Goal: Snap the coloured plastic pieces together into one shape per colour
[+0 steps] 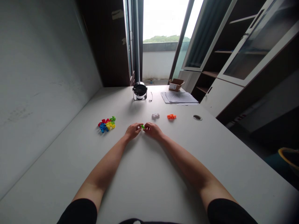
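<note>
Both of my hands meet near the middle of the white table, with a small bright green plastic piece (143, 127) between their fingertips. My left hand (133, 130) pinches it from the left, and my right hand (152, 129) grips it from the right. The fingers cover much of the piece, so its exact kind cannot be made out. Left of my hands lies a loose pile of small plastic pieces in red, blue, yellow and green (107, 124). Beyond my right hand sit a white cluster of pieces (155, 116) and an orange cluster (171, 116).
A round black device on a stand (140, 90) stands at the table's far side, beside a thin cord (150, 97). Papers (179, 97) and an open cardboard box (176, 84) lie at the back right. A cable hole (197, 118) is in the tabletop (144, 174); a wall borders the left.
</note>
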{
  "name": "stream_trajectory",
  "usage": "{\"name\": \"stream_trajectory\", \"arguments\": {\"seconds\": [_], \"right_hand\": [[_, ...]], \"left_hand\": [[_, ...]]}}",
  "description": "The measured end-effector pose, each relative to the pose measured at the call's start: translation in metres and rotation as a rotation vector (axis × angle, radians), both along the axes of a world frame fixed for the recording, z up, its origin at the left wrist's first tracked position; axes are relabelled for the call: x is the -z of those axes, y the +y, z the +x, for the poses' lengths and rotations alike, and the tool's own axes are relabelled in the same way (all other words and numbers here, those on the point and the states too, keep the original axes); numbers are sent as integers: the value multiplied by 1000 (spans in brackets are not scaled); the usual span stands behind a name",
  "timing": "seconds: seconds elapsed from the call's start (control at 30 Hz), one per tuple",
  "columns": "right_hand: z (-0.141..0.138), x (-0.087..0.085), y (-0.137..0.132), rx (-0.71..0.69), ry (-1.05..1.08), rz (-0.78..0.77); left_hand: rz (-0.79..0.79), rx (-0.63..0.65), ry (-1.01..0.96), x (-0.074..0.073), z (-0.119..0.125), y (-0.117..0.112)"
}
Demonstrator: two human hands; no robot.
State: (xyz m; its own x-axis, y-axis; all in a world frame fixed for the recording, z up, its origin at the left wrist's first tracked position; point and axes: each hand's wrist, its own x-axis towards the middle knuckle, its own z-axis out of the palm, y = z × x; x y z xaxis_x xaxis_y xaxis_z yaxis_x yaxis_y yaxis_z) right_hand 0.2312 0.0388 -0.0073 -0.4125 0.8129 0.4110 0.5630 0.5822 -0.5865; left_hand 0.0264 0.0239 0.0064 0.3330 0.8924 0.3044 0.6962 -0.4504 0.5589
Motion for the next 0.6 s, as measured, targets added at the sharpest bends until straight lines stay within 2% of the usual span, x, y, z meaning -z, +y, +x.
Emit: {"name": "stream_trajectory", "arguments": {"seconds": [0.27,0.6], "right_hand": [[1,-1,-1,19,-31,-3],[0,-2,-1,23,-45,22]], "left_hand": [[-11,-11,15,-2,0,-1],[-12,-17,-21,3,0,2]]}}
